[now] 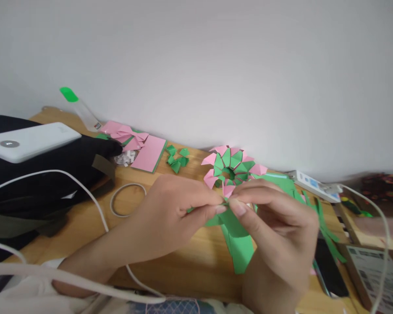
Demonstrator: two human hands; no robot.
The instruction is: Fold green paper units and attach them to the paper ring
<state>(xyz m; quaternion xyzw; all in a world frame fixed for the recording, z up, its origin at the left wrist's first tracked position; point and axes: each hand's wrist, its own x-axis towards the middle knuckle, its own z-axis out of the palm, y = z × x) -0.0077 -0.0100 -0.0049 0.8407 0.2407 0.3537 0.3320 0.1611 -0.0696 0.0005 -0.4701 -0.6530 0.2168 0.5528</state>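
My left hand (183,209) and my right hand (278,222) meet over the wooden table, thumb and forefinger pinched together on each. Between their fingertips is a small piece of green paper (226,202), mostly covered by the fingers. Green paper sheets (239,250) lie on the table beneath the hands. Just behind the fingertips stands a ring of folded pink and green paper pieces (245,166), open in the middle. Several small folded green pieces (177,163) are grouped to its left.
Pink and green sheets (150,153) lie further left, near a clear tube with a green cap (68,94). A white power bank (32,141) rests on a black bag. White cables cross the left side. At right are a power strip (316,186), green strips and a phone (330,266).
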